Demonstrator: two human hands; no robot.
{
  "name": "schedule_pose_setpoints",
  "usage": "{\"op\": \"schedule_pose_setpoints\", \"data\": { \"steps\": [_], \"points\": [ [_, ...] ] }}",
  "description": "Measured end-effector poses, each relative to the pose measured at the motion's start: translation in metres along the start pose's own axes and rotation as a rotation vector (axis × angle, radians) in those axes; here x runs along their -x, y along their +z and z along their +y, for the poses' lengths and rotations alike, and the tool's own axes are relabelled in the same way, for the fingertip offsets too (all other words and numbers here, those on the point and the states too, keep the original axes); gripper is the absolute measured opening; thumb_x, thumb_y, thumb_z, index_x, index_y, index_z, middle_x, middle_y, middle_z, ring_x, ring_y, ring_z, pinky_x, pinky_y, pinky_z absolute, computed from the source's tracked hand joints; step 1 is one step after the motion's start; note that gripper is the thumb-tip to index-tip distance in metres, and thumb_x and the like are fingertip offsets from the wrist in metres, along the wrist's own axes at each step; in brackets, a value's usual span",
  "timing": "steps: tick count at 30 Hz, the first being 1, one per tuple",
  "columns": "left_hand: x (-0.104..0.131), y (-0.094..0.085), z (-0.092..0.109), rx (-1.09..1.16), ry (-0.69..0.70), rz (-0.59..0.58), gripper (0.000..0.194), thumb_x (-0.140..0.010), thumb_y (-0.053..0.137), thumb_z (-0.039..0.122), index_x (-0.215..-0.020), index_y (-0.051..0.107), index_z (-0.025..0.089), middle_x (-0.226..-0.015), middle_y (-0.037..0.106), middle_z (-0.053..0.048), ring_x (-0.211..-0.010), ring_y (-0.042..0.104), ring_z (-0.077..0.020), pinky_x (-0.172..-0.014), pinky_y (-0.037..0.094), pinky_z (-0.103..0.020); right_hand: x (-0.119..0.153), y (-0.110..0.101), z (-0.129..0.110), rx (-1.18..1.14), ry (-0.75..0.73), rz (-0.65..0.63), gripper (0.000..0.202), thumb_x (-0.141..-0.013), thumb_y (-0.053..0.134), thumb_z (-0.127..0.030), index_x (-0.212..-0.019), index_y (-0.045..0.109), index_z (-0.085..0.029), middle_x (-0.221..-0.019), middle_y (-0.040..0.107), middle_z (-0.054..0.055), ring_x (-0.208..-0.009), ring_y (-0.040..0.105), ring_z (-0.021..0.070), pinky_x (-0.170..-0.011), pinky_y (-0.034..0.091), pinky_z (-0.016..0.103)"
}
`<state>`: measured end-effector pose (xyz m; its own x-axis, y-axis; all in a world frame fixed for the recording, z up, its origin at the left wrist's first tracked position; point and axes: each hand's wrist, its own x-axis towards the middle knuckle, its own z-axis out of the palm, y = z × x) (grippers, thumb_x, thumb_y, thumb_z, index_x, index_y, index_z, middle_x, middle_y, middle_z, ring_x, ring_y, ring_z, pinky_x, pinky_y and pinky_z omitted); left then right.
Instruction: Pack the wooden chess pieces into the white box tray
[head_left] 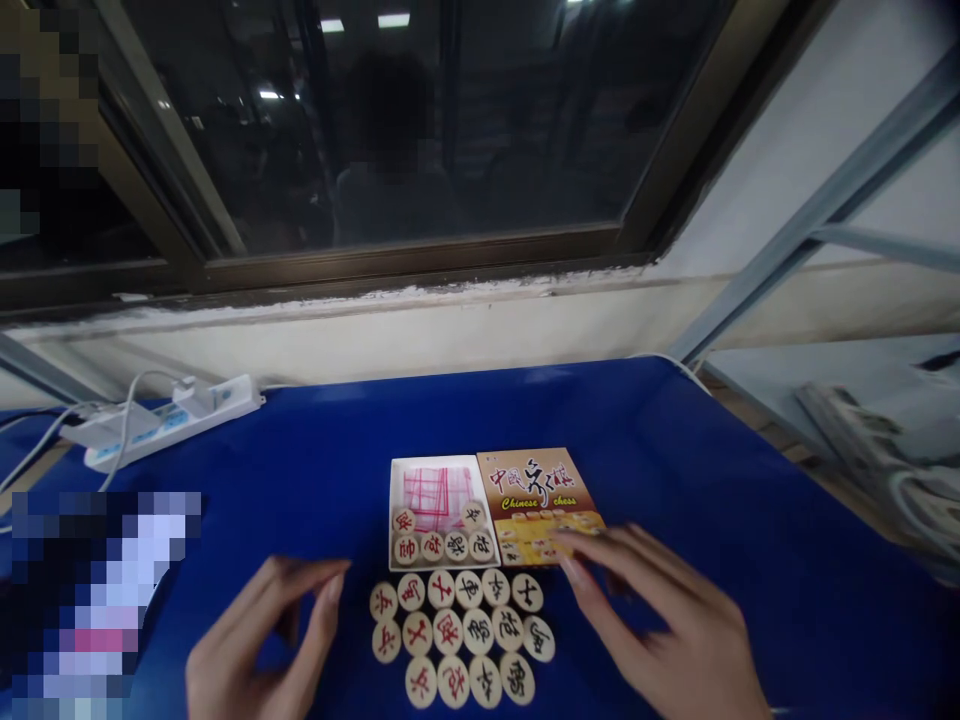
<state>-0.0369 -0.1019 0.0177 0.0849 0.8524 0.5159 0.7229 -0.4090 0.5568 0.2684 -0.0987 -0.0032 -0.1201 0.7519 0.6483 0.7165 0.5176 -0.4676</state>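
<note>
Across the far side I see a dark window (480,120), and below it the blue bench (337,430) carrying everything here. My right hand (667,620) is at the near right, its grip slightly spread, thumb and forefinger tips over the near part of the printed lid. My left hand (262,640) is at the near left, to the left of the wooden discs; its grip is almost closed, but I can't tell whether the tips touch. A white power strip (176,420) with plugs and cables lies at the far left. The lid (525,500), marked "Chinese chess", lies just right of the open white box (395,500). Inside the box is a pink-and-white checked sheet (431,495), with six discs towards its near side. Nearer me than the box, sixteen wooden discs (478,632) lie in three rows, their red characters on the left and black ones on the right.
</note>
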Motion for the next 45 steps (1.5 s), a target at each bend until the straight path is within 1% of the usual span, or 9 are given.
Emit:
{"op": "schedule_pose_setpoints", "data": {
  "steps": [2, 5, 8, 13, 19, 25, 34, 39, 45],
  "points": [
    [-0.035, 0.001, -0.002, 0.071, 0.104, -0.097, 0.009, -0.095, 0.064, 0.028, -0.097, 0.072, 0.025, -0.067, 0.062, 0.005, -0.049, 0.052, -0.0081, -0.049, 0.043, -0.021, -0.030, 0.002, 0.008, -0.027, -0.047, -0.143, 0.020, -0.096, 0.056, -0.018, -0.108, 0.069, -0.027, -0.096, 0.075, 0.001, -0.084, 0.071, 0.0161, -0.074, 0.058, 0.031],
    [-0.083, 0.015, -0.004, 0.128, 0.153, -0.306, 0.017, -0.096, 0.060, 0.031, -0.090, 0.072, 0.022, -0.058, 0.049, 0.006, -0.050, 0.046, -0.0096, -0.049, 0.038, -0.022, -0.071, 0.014, 0.011, -0.001, -0.096, -0.528, 0.012, -0.092, 0.063, -0.019, -0.097, 0.071, -0.025, -0.080, 0.071, -0.003, -0.074, 0.067, 0.0143, -0.068, 0.053, 0.029],
    [-0.109, 0.031, -0.005, 0.047, 0.205, -0.493, 0.009, -0.089, 0.063, 0.024, -0.091, 0.072, 0.022, -0.059, 0.047, 0.007, -0.049, 0.041, -0.0094, -0.047, 0.033, -0.022, -0.093, 0.028, 0.011, 0.016, -0.105, -0.682, 0.009, -0.083, 0.073, -0.017, -0.079, 0.069, -0.023, -0.067, 0.063, -0.006, -0.065, 0.061, 0.0120, -0.074, 0.050, 0.031],
    [-0.107, 0.042, -0.008, -0.048, 0.278, -0.604, 0.013, -0.077, 0.068, 0.013, -0.080, 0.073, 0.026, -0.063, 0.059, 0.006, -0.051, 0.051, -0.0101, -0.049, 0.034, -0.022, -0.092, 0.039, 0.015, 0.003, -0.061, -0.691, 0.011, -0.075, 0.079, -0.019, -0.075, 0.070, -0.025, -0.056, 0.055, -0.007, -0.055, 0.054, 0.0108, -0.052, 0.034, 0.026],
    [-0.094, 0.048, -0.018, -0.173, 0.309, -0.566, 0.018, -0.076, 0.067, 0.013, -0.087, 0.073, 0.026, -0.068, 0.069, 0.002, -0.060, 0.064, -0.0180, -0.054, 0.041, -0.027, -0.079, 0.047, 0.023, 0.005, -0.013, -0.691, 0.008, -0.078, 0.076, -0.021, -0.079, 0.069, -0.025, -0.055, 0.055, -0.007, -0.053, 0.052, 0.0112, -0.051, 0.029, 0.026],
    [-0.090, 0.053, -0.027, -0.237, 0.310, -0.535, 0.009, -0.081, 0.070, 0.020, -0.088, 0.070, 0.026, -0.081, 0.076, 0.002, -0.073, 0.071, -0.0224, -0.066, 0.049, -0.034, -0.072, 0.054, 0.024, 0.038, -0.015, -0.641, 0.005, -0.084, 0.073, -0.027, -0.086, 0.069, -0.026, -0.058, 0.057, -0.005, -0.058, 0.058, 0.0141, -0.053, 0.031, 0.028],
    [-0.088, 0.059, -0.023, -0.299, 0.288, -0.479, 0.002, -0.088, 0.067, 0.024, -0.089, 0.068, 0.023, -0.082, 0.072, -0.001, -0.076, 0.068, -0.0240, -0.068, 0.046, -0.036, -0.076, 0.055, 0.017, 0.045, -0.026, -0.590, 0.010, -0.084, 0.070, -0.024, -0.094, 0.071, -0.026, -0.066, 0.065, -0.004, -0.060, 0.062, 0.0147, -0.054, 0.034, 0.029],
    [-0.090, 0.057, -0.025, -0.316, 0.342, -0.502, 0.015, -0.081, 0.076, 0.024, -0.096, 0.072, 0.026, -0.081, 0.070, 0.000, -0.077, 0.065, -0.0229, -0.069, 0.047, -0.034, -0.072, 0.059, 0.021, 0.064, -0.013, -0.618, 0.012, -0.083, 0.071, -0.020, -0.093, 0.069, -0.025, -0.070, 0.065, -0.004, -0.060, 0.059, 0.0135, -0.053, 0.034, 0.028],
    [-0.090, 0.054, -0.022, -0.212, 0.367, -0.392, 0.011, -0.091, 0.064, 0.022, -0.101, 0.069, 0.023, -0.092, 0.069, -0.004, -0.080, 0.066, -0.0213, -0.071, 0.052, -0.036, -0.074, 0.056, 0.018, -0.014, -0.049, -0.536, 0.012, -0.089, 0.061, -0.021, -0.098, 0.069, -0.024, -0.086, 0.067, -0.001, -0.060, 0.058, 0.0109, -0.059, 0.043, 0.027]
  ]
}}
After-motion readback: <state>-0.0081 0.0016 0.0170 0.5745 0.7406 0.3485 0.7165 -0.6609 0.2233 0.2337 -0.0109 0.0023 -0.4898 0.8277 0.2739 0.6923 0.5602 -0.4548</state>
